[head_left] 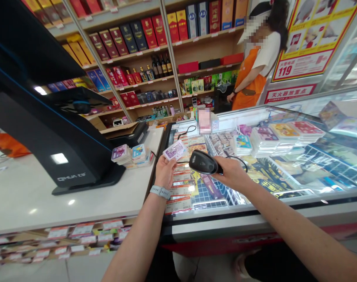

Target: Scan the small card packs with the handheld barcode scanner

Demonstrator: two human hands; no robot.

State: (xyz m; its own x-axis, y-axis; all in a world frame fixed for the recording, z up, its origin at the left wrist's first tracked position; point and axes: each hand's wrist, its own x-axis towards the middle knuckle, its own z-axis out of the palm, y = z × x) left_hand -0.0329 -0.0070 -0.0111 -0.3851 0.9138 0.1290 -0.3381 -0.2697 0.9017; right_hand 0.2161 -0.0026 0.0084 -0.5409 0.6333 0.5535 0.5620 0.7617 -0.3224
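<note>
My left hand [165, 172], with a grey watch band at the wrist, is closed on a flat purple-and-white pack [174, 150], its printed face upward. My right hand [231, 172] grips a black handheld barcode scanner [204, 162], whose head points left toward the pack. Scanner and pack are a short way apart, both above the glass top of a chest freezer [178, 231]. Right of the scanner, several stacks of similar flat packs [266, 141] in purple, orange, red and blue stand on the glass. Two smaller stacks [128, 154] sit on the white counter to the left.
A large black checkout terminal [63, 129] stands on the white counter [87, 207] at left. Beyond the freezer, a person in an orange apron [250, 78] stands beside shelves of boxed bottles [128, 41]. Price tags [178, 192] lie along the freezer's left side.
</note>
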